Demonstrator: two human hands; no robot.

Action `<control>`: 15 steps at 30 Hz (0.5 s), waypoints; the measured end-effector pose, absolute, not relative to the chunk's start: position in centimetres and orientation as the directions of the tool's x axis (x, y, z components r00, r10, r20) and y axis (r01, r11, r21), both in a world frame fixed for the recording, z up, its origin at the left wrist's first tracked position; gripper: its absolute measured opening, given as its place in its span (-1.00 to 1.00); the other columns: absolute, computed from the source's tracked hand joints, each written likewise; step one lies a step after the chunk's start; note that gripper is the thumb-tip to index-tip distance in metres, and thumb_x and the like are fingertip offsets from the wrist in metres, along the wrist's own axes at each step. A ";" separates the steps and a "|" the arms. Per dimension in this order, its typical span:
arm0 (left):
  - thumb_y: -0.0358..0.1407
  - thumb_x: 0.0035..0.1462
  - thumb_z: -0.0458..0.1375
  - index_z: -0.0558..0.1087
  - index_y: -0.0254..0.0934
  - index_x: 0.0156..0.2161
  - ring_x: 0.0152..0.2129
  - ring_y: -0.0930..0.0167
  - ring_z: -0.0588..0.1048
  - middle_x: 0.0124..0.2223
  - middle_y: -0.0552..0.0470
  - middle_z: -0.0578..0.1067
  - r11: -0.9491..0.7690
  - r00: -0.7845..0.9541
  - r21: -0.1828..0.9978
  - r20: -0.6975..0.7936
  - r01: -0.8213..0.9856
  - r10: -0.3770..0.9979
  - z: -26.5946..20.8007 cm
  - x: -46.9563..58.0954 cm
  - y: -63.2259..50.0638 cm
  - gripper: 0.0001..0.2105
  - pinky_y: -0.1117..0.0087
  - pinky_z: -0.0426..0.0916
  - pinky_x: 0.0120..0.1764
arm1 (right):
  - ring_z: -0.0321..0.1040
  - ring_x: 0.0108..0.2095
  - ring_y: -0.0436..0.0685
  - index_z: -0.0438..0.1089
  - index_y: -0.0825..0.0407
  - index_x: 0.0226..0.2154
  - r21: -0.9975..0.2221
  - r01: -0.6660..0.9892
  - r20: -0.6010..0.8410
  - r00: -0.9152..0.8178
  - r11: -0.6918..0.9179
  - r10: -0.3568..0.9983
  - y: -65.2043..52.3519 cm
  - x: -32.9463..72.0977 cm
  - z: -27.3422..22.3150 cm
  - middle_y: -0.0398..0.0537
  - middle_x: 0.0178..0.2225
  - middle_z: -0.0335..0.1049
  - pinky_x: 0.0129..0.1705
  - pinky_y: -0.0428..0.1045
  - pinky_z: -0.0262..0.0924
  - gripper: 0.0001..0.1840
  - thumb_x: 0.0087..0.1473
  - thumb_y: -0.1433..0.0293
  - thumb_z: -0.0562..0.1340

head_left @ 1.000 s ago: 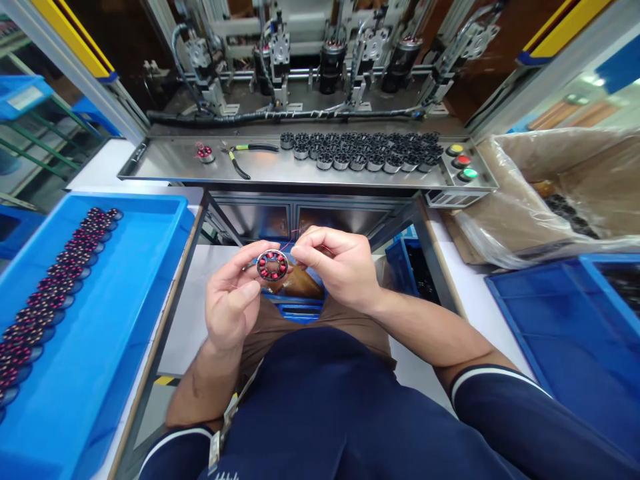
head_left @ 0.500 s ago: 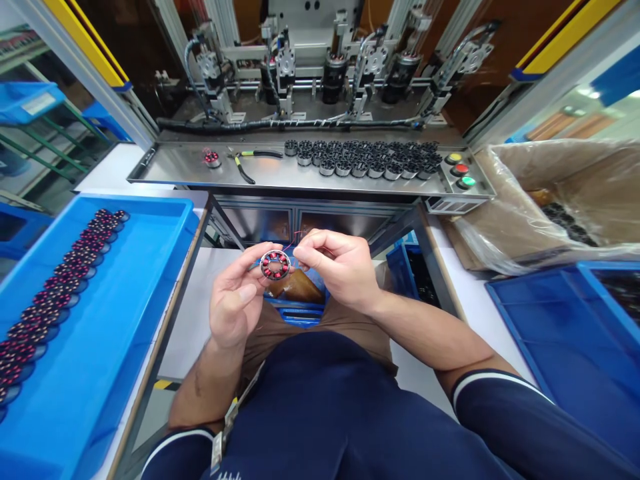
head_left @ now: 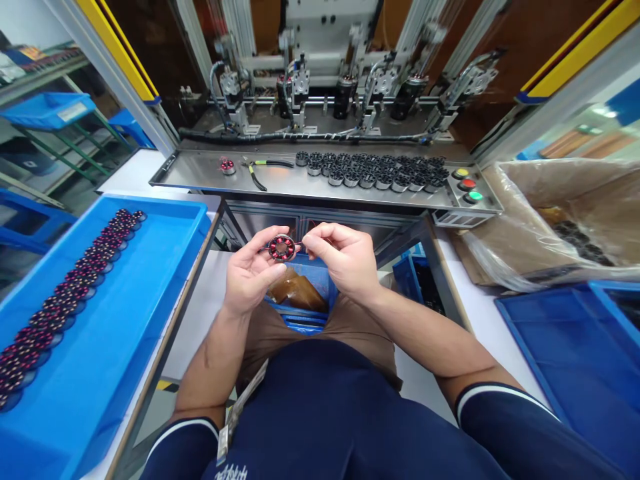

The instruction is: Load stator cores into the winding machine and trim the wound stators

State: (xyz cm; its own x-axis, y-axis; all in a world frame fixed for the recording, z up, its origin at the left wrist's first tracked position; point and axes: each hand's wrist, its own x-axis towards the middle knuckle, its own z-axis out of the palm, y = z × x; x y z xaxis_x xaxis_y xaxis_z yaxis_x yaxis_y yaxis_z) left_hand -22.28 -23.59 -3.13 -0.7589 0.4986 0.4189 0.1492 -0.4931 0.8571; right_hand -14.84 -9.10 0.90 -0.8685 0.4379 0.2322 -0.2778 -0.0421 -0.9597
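Observation:
Between the thumb and fingers of my left hand point(head_left: 253, 273) is a motor stator point(head_left: 281, 247), a dark ring wound with red copper wire, its round face turned toward me. My right hand point(head_left: 343, 257) is closed in a pinch just right of it, on the thin red wire point(head_left: 299, 244) that runs out from the stator's edge. The wire's end is hidden by my fingers. Both hands are above my lap, over a blue bin point(head_left: 326, 273) with a brown bag point(head_left: 295, 291) in it.
A steel shelf point(head_left: 200, 175) ahead carries one wound stator point(head_left: 227, 167), cutting pliers point(head_left: 260, 175) and rows of black stator cores point(head_left: 367, 175). Push buttons point(head_left: 467, 184) sit at its right end. Left, a blue tray point(head_left: 170, 230) holds rows of wound stators point(head_left: 75, 290). Right stands a plastic-lined carton point(head_left: 515, 227).
The stator and my left hand have moved slightly up and to the right, closer to my right hand. My view has shifted, so the bench appears lower and further right.

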 end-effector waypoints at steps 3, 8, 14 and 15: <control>-0.35 -0.03 0.41 0.58 -0.12 -0.01 -0.21 0.36 0.63 0.02 -0.02 0.59 -0.497 -0.762 0.849 0.440 0.181 0.475 -3.0 -22.8 -23.4 -0.58 0.32 0.55 -0.04 | 0.31 -0.49 -0.05 0.45 0.05 -0.50 -0.965 -0.259 0.207 -0.867 -0.053 0.452 -9.0 -14.9 0.6 -0.18 -0.51 0.43 -0.36 -0.06 0.30 -0.80 -0.07 0.28 0.40; -0.34 -0.03 0.41 0.58 -0.08 -0.02 -0.20 0.35 0.64 0.01 0.02 0.59 -0.482 -0.767 0.846 0.462 0.230 0.445 -3.0 -23.7 -23.2 -0.59 0.32 0.57 -0.06 | 0.35 -0.46 -0.03 0.47 0.03 -0.43 -0.961 -0.210 0.118 -0.900 -0.179 0.420 -9.5 -14.7 -0.4 -0.19 -0.47 0.46 -0.29 -0.03 0.35 -0.67 -0.23 0.23 0.51; -0.38 -0.07 0.43 0.58 -0.07 -0.01 -0.18 0.35 0.64 0.03 0.04 0.58 -0.488 -0.747 0.832 0.497 0.265 0.442 -2.9 -24.7 -22.7 -0.55 0.34 0.56 -0.04 | 0.33 -0.52 -0.06 0.46 0.06 -0.41 -0.934 -0.047 -0.020 -0.983 -0.355 0.183 -10.8 -15.1 -1.0 -0.20 -0.50 0.46 -0.38 -0.07 0.29 -0.59 -0.25 0.16 0.51; -0.38 -0.06 0.43 0.58 -0.07 -0.01 -0.18 0.35 0.64 0.03 0.03 0.58 -0.488 -0.746 0.831 0.498 0.265 0.443 -2.8 -24.8 -22.6 -0.55 0.33 0.56 -0.04 | 0.32 -0.54 -0.08 0.45 0.06 -0.42 -0.927 -0.047 -0.018 -0.985 -0.373 0.169 -10.9 -15.2 -1.0 -0.21 -0.51 0.45 -0.40 -0.08 0.27 -0.60 -0.23 0.16 0.50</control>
State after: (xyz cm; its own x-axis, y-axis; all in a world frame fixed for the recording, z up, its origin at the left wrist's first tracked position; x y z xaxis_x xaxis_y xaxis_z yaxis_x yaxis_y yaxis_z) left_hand -24.77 -22.57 -2.84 -0.7457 0.4427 0.4979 0.2654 -0.4881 0.8314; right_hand -15.17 -10.89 -0.98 -0.9854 0.1692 -0.0182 -0.0470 -0.3733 -0.9265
